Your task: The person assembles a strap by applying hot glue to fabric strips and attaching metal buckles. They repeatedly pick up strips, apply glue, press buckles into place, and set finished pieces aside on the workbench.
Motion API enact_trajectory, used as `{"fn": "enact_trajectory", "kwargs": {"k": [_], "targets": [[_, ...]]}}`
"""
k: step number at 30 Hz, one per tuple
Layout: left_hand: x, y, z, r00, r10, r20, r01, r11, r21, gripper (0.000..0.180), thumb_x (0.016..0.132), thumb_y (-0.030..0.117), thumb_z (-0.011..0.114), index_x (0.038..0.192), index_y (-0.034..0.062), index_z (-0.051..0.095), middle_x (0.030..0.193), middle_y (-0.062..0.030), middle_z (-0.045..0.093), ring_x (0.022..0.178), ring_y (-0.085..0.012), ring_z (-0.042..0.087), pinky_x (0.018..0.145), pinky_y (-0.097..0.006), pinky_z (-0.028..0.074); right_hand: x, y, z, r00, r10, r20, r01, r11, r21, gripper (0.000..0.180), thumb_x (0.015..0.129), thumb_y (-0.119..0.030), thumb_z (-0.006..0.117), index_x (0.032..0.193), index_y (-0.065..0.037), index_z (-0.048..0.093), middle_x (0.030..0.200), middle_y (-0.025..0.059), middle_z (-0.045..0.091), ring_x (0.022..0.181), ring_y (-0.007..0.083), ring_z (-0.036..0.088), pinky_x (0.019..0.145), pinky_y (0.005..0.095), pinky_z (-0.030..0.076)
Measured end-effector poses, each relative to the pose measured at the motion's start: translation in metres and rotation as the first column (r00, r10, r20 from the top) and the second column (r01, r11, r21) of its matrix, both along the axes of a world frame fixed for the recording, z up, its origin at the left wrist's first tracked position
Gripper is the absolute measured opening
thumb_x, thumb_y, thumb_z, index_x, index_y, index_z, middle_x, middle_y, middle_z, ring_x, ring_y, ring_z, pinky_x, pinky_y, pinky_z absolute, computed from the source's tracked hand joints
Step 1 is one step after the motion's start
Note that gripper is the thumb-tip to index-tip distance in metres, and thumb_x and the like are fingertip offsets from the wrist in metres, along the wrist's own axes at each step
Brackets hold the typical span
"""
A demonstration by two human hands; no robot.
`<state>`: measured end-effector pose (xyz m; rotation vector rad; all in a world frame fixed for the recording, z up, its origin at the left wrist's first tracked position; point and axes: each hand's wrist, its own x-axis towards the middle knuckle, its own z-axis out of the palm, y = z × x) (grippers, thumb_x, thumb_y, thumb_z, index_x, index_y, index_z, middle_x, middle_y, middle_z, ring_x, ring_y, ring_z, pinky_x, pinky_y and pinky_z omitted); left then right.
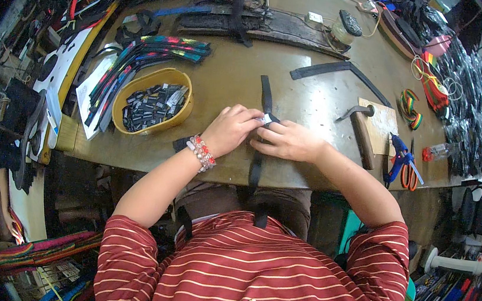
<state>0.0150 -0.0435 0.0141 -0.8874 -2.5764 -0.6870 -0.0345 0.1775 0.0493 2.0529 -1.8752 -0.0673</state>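
A: What surrounds the person's fingers?
B: A glossy brown tabletop [231,78] beneath them, and to their left an oval yellow plastic basin [117,111] piled with small black-and-white tags [152,107].
A: And the work?
B: A narrow black fabric strap [266,94], passing under and between the fingers. The right hand [291,141] curls its fingers over it (whether they grip or merely press, one cannot tell). The left hand [233,129] appears to pinch a small white label [266,119] at the fingertips.
A: Which step is that?
B: Lining the label up on the strap, probably; the next move would call for a steady pinch.
A: Which way does the strap point?
B: Its long axis runs away from the person: one end beyond the fingers, the rest towards the body.
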Motion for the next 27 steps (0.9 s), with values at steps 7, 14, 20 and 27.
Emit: {"fn": "enact_trajectory", "kwargs": {"k": [7,14,20,27], "targets": [[0.001,0.001,-0.005,1.0,-0.026,-0.01,0.026,0.999,0.047,0.033,0.073,0.001,0.059,0.105,0.0102,0.063,0.114,0.002,0.062,0.096,-0.0199,0.054,0.086,-0.035,0.044,-0.004,-0.003,-0.013,0.933,-0.189,0.307,0.21,0.977,-0.037,0.025,0.077,-0.009,0.054,0.101,-0.013,0.061,0.093,0.0056,0.057,0.088,0.0207,0.06,0.071,0.0314,0.049],[0.0,0.0,-0.01,0.999,-0.035,0.009,0.034,0.998,0.049,0.031,0.075,0.004,0.059,0.106,0.0104,0.064,0.114,0.0024,0.062,0.095,-0.0189,0.055,0.084,-0.034,0.046,-0.045,-0.011,-0.01,0.152,-0.416,0.897,0.694,0.69,0.202,0.009,0.078,-0.005,0.069,0.086,-0.003,0.068,0.077,0.0059,0.067,0.065,0.0122,0.061,0.059,0.0274,0.048],[-0.001,-0.001,-0.011,0.998,-0.062,-0.025,0.064,0.995,0.074,0.029,0.075,0.004,0.06,0.104,0.0079,0.063,0.115,-0.0003,0.062,0.095,-0.0198,0.055,0.084,-0.034,0.046,-0.071,-0.017,-0.021,0.138,-0.562,0.815,0.671,0.659,0.34,0.018,0.071,-0.015,0.078,0.077,-0.002,0.068,0.07,0.0092,0.067,0.062,0.0154,0.061,0.058,0.0294,0.048],[-0.001,0.007,-0.005,0.998,-0.04,-0.056,0.036,0.998,-0.059,0.019,0.079,0.007,0.054,0.096,0.0096,0.061,0.12,-0.0002,0.06,0.097,-0.0215,0.055,0.083,-0.036,0.046,-0.087,-0.036,-0.004,0.329,-0.808,0.488,0.893,0.435,0.119,0.026,0.074,-0.019,0.071,0.093,-0.003,0.066,0.087,0.02,0.065,0.081,0.0329,0.064,0.073,0.0398,0.051]]}}
